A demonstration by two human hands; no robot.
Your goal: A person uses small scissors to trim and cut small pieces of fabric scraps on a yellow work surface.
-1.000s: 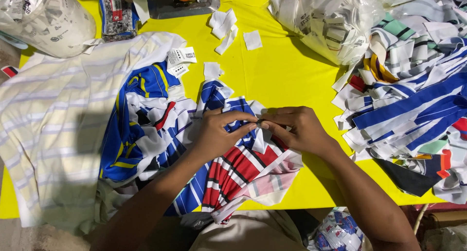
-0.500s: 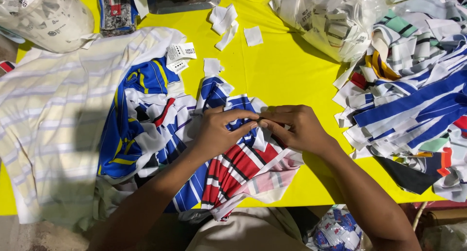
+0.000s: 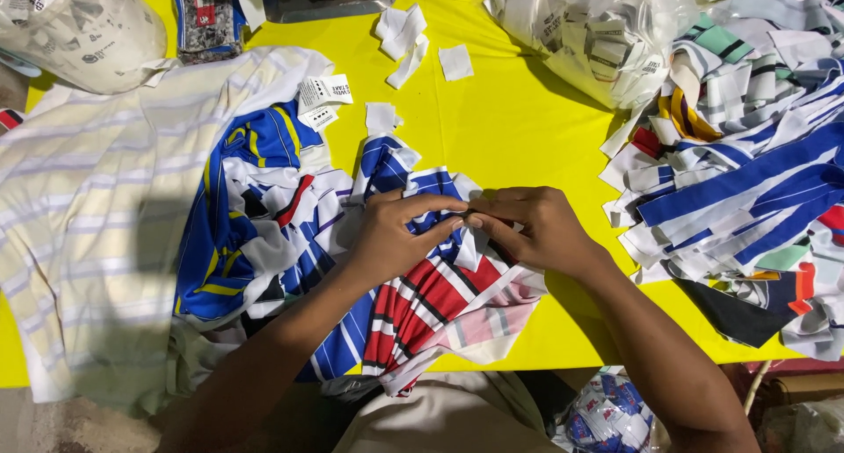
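While both hands meet over the striped cloth pile (image 3: 422, 304), their fingertips pinch a small white tag (image 3: 468, 249) between them. Left hand (image 3: 400, 238): fingers curled, thumb and forefinger closed on the tag's upper edge, palm resting on blue-and-white fabric. Right hand (image 3: 541, 229): fingers bent inward, tips touching the left hand's tips, gripping the same tag from the other side. Tag lies on the red, black and white striped piece, near the front edge of the yellow tabletop (image 3: 519, 128). Loose white labels (image 3: 323, 97) lie behind the pile. Cream striped shirt (image 3: 97, 224) spreads to the left; heap of striped strips (image 3: 747, 189) sits to the right, well apart from the hands.
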